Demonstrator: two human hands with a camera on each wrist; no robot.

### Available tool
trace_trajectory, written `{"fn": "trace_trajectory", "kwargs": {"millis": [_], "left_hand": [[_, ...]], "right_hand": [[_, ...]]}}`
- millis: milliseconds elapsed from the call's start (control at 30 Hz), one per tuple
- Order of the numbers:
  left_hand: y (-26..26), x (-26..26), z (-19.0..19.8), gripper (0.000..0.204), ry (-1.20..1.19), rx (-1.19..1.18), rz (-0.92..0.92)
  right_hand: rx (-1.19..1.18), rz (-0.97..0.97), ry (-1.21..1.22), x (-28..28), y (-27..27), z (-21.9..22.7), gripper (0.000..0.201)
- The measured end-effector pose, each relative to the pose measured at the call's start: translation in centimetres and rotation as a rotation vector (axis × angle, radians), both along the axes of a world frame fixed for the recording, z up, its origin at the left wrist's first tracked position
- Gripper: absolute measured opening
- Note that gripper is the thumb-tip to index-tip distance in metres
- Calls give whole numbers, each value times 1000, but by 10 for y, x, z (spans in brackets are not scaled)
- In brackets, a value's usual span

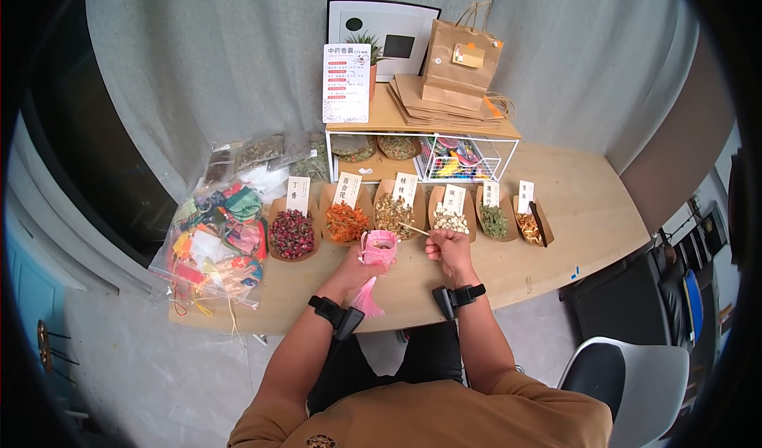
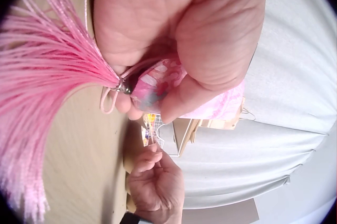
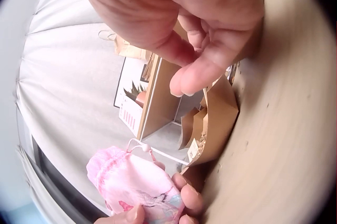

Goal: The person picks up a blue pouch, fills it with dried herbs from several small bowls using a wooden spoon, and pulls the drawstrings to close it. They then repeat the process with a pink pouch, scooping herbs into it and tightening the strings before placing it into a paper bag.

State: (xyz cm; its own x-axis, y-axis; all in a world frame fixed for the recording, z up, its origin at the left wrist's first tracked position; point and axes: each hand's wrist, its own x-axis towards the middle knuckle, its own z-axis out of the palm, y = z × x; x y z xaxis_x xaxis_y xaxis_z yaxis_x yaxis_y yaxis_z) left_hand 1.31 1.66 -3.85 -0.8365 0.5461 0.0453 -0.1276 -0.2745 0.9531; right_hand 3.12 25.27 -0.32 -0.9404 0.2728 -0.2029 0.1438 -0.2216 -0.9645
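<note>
My left hand [image 1: 353, 272] grips a pink drawstring pouch [image 1: 379, 247] just in front of the row of trays. Its mouth is open at the top, with some dried bits inside. From the bottom of the pouch hangs a long pink tassel [image 2: 47, 87]. To the right, my right hand [image 1: 451, 253] pinches a thin light-coloured stick [image 1: 413, 229] between thumb and fingers. The stick points left, its far tip over a paper tray of tan dried herb [image 1: 390, 210]. In the right wrist view the pouch [image 3: 139, 182] sits below my right fingers, apart from them.
Other paper trays hold dark red buds [image 1: 291, 235], orange petals [image 1: 347, 223], white pieces [image 1: 450, 222] and green leaves [image 1: 494, 222], each with a label card. A plastic bag of colourful pouches [image 1: 218, 246] lies left. Behind stands a shelf [image 1: 444, 128] with paper bags [image 1: 463, 63].
</note>
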Motion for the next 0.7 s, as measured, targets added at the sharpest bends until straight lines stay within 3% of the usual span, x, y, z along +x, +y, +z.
{"fn": "trace_trajectory", "kwargs": {"millis": [500, 700], "left_hand": [[0, 1, 3, 44, 0, -3, 3], [0, 1, 1, 41, 12, 1, 13]], "right_hand": [[-153, -8, 69, 6, 3, 6, 9], [-183, 50, 151, 22, 3, 30, 10]]}}
